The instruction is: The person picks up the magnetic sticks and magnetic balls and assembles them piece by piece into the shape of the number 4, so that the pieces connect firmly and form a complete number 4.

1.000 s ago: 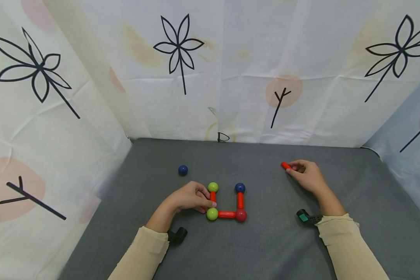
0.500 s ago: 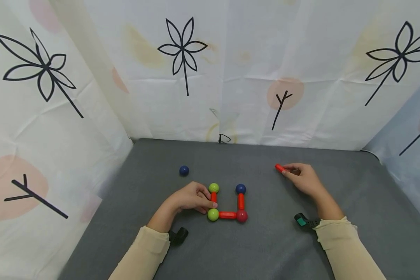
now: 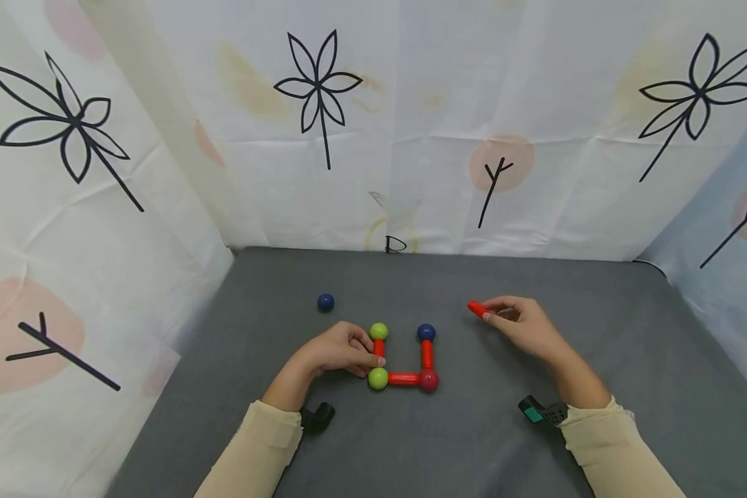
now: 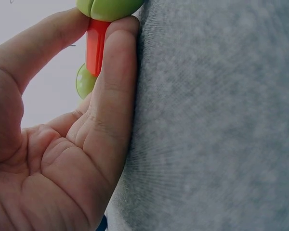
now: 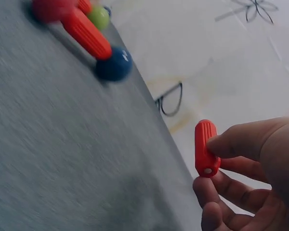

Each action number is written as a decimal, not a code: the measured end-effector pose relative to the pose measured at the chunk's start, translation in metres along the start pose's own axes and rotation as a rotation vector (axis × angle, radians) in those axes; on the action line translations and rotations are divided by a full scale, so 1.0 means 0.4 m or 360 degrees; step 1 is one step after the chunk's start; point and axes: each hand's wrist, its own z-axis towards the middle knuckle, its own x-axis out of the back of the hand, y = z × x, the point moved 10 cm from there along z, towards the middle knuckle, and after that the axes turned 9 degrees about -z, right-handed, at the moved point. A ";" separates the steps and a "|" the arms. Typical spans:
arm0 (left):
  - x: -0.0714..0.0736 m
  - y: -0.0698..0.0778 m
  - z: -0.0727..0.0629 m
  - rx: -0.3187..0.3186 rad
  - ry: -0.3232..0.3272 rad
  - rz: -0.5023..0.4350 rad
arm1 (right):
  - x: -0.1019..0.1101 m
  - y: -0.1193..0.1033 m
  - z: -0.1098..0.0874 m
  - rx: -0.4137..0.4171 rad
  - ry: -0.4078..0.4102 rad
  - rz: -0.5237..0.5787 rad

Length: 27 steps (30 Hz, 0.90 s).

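A U-shaped build of red magnetic rods and balls lies on the grey cloth. Its left rod (image 3: pixel 379 344) joins a back green ball (image 3: pixel 378 332) to a front green ball (image 3: pixel 377 378). From there a front rod (image 3: pixel 403 379) reaches a red ball (image 3: pixel 429 380), and a right rod (image 3: pixel 427 354) ends at a blue ball (image 3: pixel 426 333). My left hand (image 3: pixel 342 347) pinches the left rod beside the front green ball, thumb on one side, fingers on the other. Right of the build, my right hand (image 3: pixel 526 325) pinches a separate red magnetic rod (image 5: pixel 205 144), whose end shows a pale round spot.
A loose blue ball (image 3: pixel 326 302) sits behind the left hand, apart from the build. The grey cloth (image 3: pixel 460 443) covers the table. White patterned curtains (image 3: pixel 436 187) hang at the back and both sides.
My right hand has carried its red magnetic rod leftward and slightly toward me, nearer the build's blue ball. The left hand and the build stay where they were.
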 end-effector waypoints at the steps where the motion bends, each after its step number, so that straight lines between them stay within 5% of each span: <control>1: 0.001 0.000 0.000 -0.0001 0.0004 0.0000 | -0.008 -0.007 -0.006 0.0010 -0.0018 0.0023; 19: 0.002 -0.003 0.002 0.0002 0.0005 0.0018 | -0.135 -0.062 -0.119 0.0095 -0.0429 0.0412; 27: -0.001 0.003 -0.001 0.0013 0.0009 0.0010 | -0.175 -0.061 -0.150 0.0044 -0.0592 0.0387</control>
